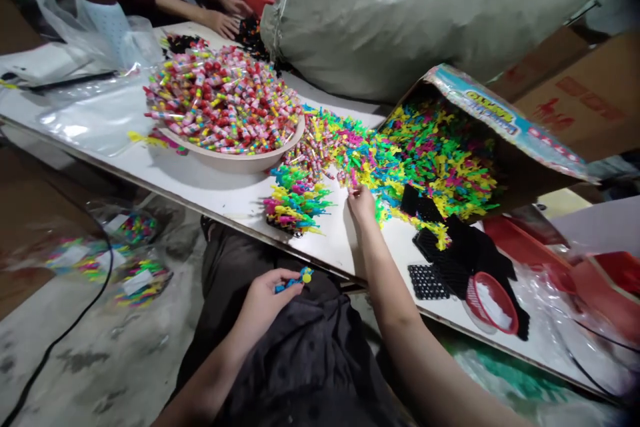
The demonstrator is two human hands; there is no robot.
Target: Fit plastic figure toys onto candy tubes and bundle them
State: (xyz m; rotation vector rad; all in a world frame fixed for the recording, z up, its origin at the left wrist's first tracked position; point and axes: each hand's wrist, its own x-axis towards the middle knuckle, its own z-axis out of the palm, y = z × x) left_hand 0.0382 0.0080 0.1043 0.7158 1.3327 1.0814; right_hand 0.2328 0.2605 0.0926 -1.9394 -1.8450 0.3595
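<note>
My left hand [265, 293] is over my lap, closed on a small blue and yellow plastic toy [295, 278]. My right hand [361, 203] reaches onto the white table [225, 197], its fingers pinched at the edge of a spread of small colourful candy tubes and plastic pieces [345, 147]. A stacked bunch of bright plastic toys [295, 200] lies on a black tray just left of that hand. An open cardboard box [475, 140] on its side spills more neon plastic toys [435, 153].
A beige bowl [235, 159] heaped with candy tubes stands at left. Black grid trays [440, 267] and a small red bowl [493, 303] lie at right. A big grey sack [425, 7] fills the back. Another person's hands [225, 21] work at the far end. Filled bags [135, 273] lie on the floor.
</note>
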